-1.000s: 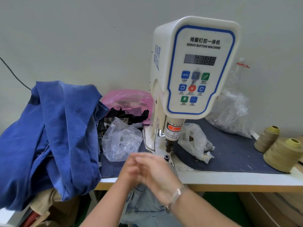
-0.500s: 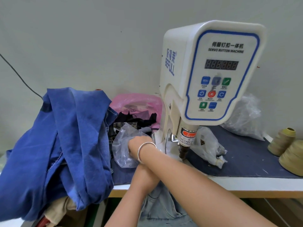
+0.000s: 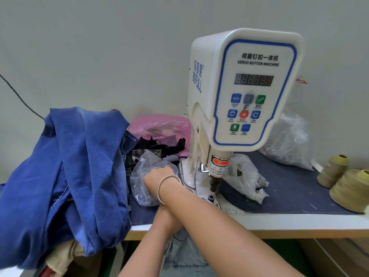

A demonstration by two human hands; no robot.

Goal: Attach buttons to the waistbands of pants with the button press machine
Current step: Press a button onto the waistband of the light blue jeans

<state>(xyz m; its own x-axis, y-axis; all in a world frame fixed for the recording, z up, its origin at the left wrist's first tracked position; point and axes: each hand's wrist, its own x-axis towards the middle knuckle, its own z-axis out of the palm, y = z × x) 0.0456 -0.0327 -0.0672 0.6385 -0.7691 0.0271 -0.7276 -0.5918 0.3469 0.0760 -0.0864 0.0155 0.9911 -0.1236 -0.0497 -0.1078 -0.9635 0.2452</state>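
A pale wall (image 3: 99, 47) backs the counter (image 3: 299, 221). Blue pants (image 3: 69, 166) heap at its left edge; the button press machine (image 3: 239, 92) stands centre. Right hand (image 3: 157, 175) reaches into a clear bag (image 3: 143, 164), grip hidden; left hand unseen beneath the right forearm.

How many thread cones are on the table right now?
2. Both stand at the table's far right edge: one thread cone farther back, a second thread cone nearer the camera and cut off by the frame. More may sit beyond the frame.
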